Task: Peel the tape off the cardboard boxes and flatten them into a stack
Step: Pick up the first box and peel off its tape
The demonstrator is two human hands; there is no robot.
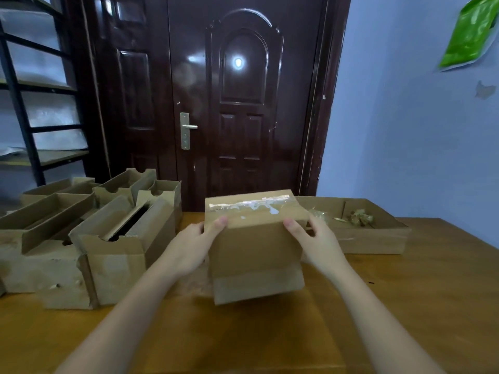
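From the head view we see a closed cardboard box [256,249] held at the middle of the wooden table [405,306], its near end tipped down toward the surface. Clear tape [251,203] runs across its top. The left hand [189,252] grips the box's left side, thumb on the top face; the right hand [321,247] grips the right side the same way. Along the table's left edge we count several opened boxes [89,238] crowded together. At the far right corner sits a shallow tray box [378,238] holding crumpled tape scraps [360,218]. A dark door [243,103] stands behind the table.
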